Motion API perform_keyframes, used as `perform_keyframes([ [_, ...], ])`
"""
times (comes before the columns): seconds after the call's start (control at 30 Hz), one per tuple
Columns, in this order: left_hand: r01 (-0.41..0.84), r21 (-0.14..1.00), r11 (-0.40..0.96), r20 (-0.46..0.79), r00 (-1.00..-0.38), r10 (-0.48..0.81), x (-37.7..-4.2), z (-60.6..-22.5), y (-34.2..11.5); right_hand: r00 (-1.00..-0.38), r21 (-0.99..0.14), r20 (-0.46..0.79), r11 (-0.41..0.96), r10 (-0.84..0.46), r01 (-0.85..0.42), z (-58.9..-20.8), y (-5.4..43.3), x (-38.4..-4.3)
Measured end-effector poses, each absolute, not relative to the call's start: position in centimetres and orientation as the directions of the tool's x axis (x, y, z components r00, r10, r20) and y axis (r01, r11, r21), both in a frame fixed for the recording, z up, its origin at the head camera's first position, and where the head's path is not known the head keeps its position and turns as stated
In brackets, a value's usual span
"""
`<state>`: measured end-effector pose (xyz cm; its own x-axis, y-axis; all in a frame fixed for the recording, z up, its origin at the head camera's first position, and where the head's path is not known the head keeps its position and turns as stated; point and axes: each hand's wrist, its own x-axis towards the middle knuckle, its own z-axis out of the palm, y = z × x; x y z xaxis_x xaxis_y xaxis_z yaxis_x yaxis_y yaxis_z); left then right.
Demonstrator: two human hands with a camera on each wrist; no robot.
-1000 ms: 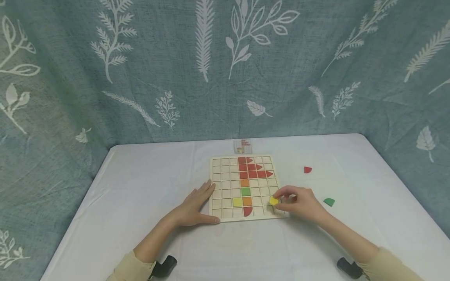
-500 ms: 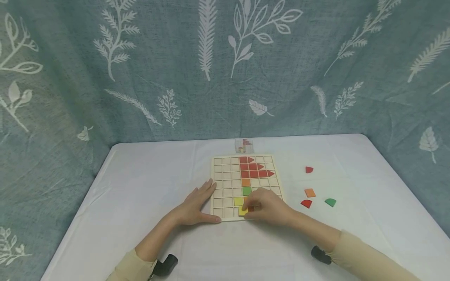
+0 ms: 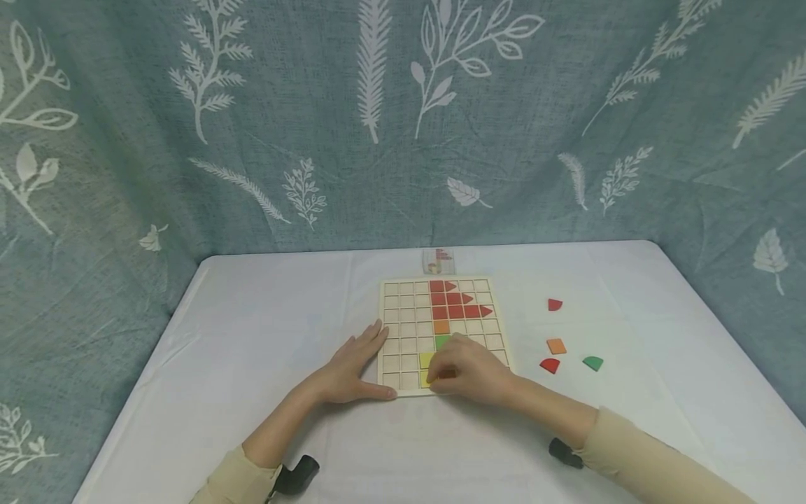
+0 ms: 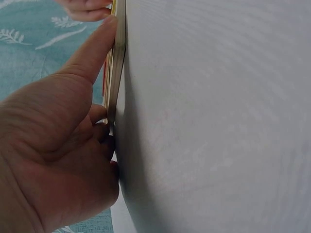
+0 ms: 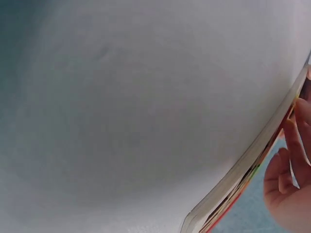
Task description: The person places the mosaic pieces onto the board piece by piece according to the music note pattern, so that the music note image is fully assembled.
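Observation:
A wooden grid board (image 3: 392,329) lies on the white table, with red tiles (image 3: 455,312), an orange tile (image 3: 441,327), a green tile (image 3: 442,342) and a yellow square tile (image 3: 426,360) set in its cells. My left hand (image 3: 349,369) rests along the board's left edge, fingers spread; the thumb touches the near-left corner, as the left wrist view also shows. At the near row, my right hand (image 3: 475,371) pinches a second yellow square tile (image 3: 425,379) at a cell just below the first. The hand covers part of that tile and several cells.
To the right of the board lie two red quarter-circle tiles (image 3: 555,305), an orange square tile (image 3: 557,346) and a green quarter-circle tile (image 3: 592,363). A small pattern card (image 3: 438,261) sits behind the board. Blue-green curtain (image 3: 327,126) hangs behind the table.
From the board's right side, my right hand has carried the yellow tile left to the near row and settled it lower there. The left hand keeps its place.

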<state>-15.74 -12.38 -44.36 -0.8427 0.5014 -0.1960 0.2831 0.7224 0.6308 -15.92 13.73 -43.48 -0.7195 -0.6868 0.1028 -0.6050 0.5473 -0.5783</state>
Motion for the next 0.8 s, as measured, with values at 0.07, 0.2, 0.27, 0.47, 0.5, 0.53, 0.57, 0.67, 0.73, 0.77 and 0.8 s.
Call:
perform_keyframes([
  [0.07,0.282,0.635,0.719,-0.195,-0.842,0.503,-15.7,-44.3,-12.4,-0.730,-0.596,0.084,0.552,-0.679,-0.583,-43.3,13.8,-15.9],
  [0.2,0.284,0.635,0.719,-0.194,-0.842,0.504,-15.7,-44.3,-12.5,-0.779,-0.676,0.036,0.560,-0.625,-0.480,-43.0,14.4,-15.7],
  [0.27,0.283,0.630,0.724,-0.196,-0.844,0.500,-15.7,-44.3,-12.5,-0.819,-0.717,0.008,0.567,-0.573,-0.404,-42.9,15.2,-15.6],
  [0.47,0.284,0.628,0.725,-0.194,-0.845,0.499,-15.7,-44.5,-12.4,-0.917,-0.782,-0.047,0.586,-0.397,-0.214,-42.8,19.0,-15.5],
  [0.5,0.284,0.629,0.723,-0.193,-0.844,0.500,-15.7,-44.5,-12.4,-0.926,-0.784,-0.051,0.589,-0.374,-0.195,-42.8,19.7,-15.4],
  [0.53,0.283,0.630,0.723,-0.194,-0.844,0.500,-15.7,-44.4,-12.4,-0.936,-0.779,-0.058,0.603,-0.347,-0.175,-42.7,20.4,-15.4],
  [0.57,0.283,0.630,0.723,-0.194,-0.844,0.500,-15.7,-44.4,-12.4,-0.942,-0.770,-0.054,0.615,-0.330,-0.171,-42.7,21.2,-15.4],
  [0.67,0.278,0.630,0.725,-0.197,-0.846,0.496,-15.8,-44.3,-12.3,-0.959,-0.751,-0.058,0.645,-0.277,-0.141,-42.4,23.2,-15.3],
  [0.73,0.275,0.629,0.727,-0.199,-0.847,0.492,-15.8,-44.3,-12.3,-0.968,-0.731,-0.067,0.672,-0.244,-0.118,-42.3,24.6,-15.3],
  [0.77,0.273,0.629,0.727,-0.199,-0.848,0.491,-15.8,-44.2,-12.3,-0.969,-0.725,-0.066,0.679,-0.237,-0.116,-42.2,25.2,-15.3],
  [0.8,0.271,0.629,0.729,-0.201,-0.848,0.490,-15.8,-44.2,-12.3,-0.972,-0.714,-0.066,0.691,-0.227,-0.113,-42.2,25.8,-15.3],
])
